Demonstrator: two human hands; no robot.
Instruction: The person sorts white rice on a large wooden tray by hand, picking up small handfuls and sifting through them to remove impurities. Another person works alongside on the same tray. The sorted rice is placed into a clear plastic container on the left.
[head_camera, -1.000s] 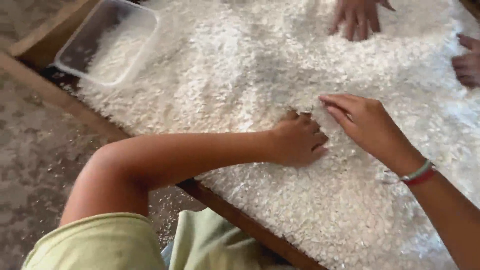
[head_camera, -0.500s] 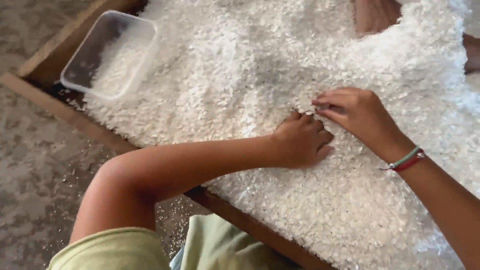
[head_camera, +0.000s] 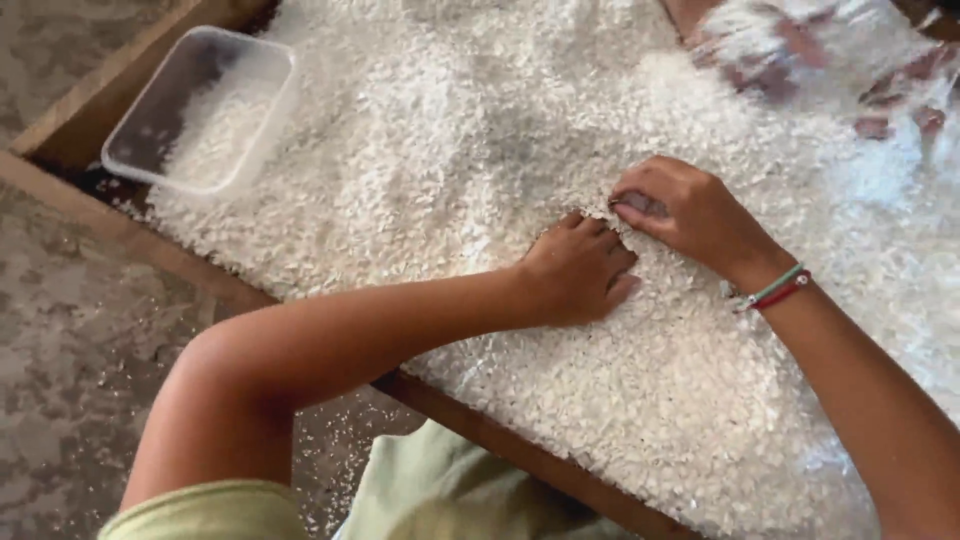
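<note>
Hands: both down in the white flakes (head_camera: 480, 150), fingertips meeting near mid-frame.
L hand: left hand (head_camera: 578, 270) lies knuckles-up on the pile, fingers curled in and part buried; grip on anything cannot be told.
R hand: right hand (head_camera: 690, 212) has moved in vs. 1 s ago. Then it lay flatter, fingers stretched out, a gap to the L hand. Now the fingers are bent and bunched, tips touching the L fingertips, pinching at flakes. Wristbands (head_camera: 778, 290) sit on the R wrist.
Change: gap betw. the 2 hands is closed; L hand is approx. unmoved on the pile.
Reading: my judgement, the work narrows from raking to picking at 1 small spot betw. the fingertips.
Material: flakes cover nearly all of the wooden tray (head_camera: 70, 130), heaped thick, spilling to its near rim.
Tub: clear plastic tub (head_camera: 270, 110) rests at the far L corner of the tray, tilted, part filled w/ flakes, well apart from both hands.
Other person: blurred hands (head_camera: 790, 50) at top R, part under flakes; they were plainer 1 s ago.
Floor: speckled floor (head_camera: 90, 360) beside the tray, stray flakes near the rim.
</note>
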